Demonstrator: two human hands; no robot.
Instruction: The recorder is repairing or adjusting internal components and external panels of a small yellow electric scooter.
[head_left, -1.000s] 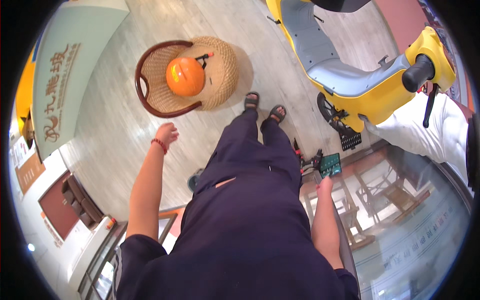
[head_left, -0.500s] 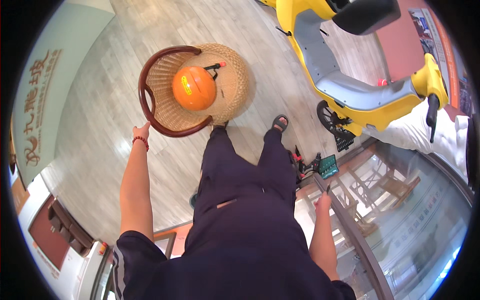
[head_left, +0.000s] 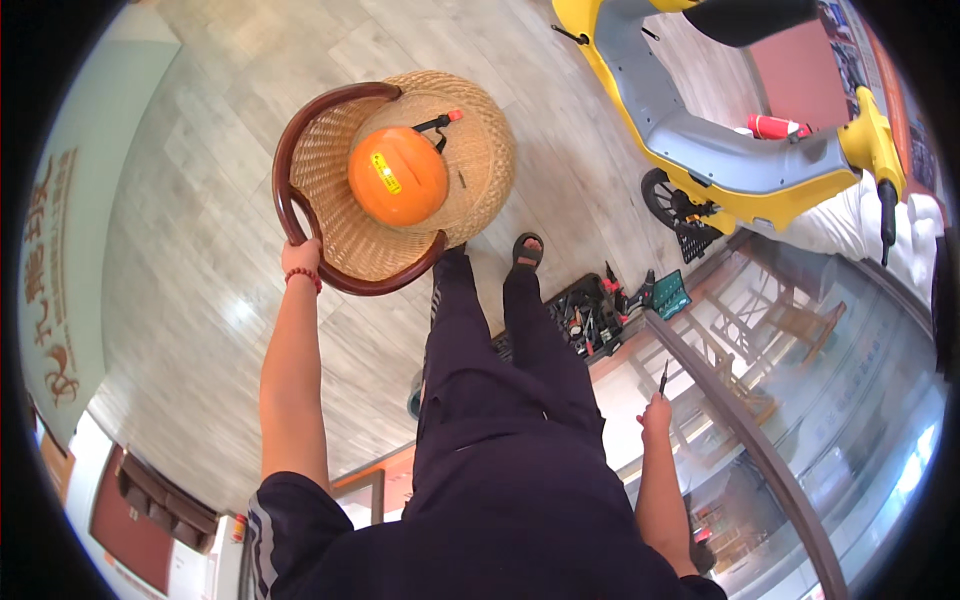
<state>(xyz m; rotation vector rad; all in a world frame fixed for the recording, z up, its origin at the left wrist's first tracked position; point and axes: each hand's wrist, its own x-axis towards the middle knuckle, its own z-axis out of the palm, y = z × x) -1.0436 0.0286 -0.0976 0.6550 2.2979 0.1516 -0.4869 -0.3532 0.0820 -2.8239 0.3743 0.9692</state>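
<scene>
My left hand is closed around the dark wooden rail of a round woven wicker chair. On the chair's seat rests an orange helmet with a black strap and red buckle. Lower right, my right hand is closed on a slim, dark, pointed tool, its tip sticking up past the fingers; the exact kind is too small to make out. That hand is away from the chair, beside a brown-framed glass case.
A yellow and grey scooter stands at the upper right. Near my right foot lies an open black toolbox with several tools, beside a small green case. The brown-edged glass case runs along my right side.
My left hand has gone from the rail's outer edge to a fuller grip on it. My legs have shifted, exposing more of the toolbox. My right hand's tool now shows more clearly.
</scene>
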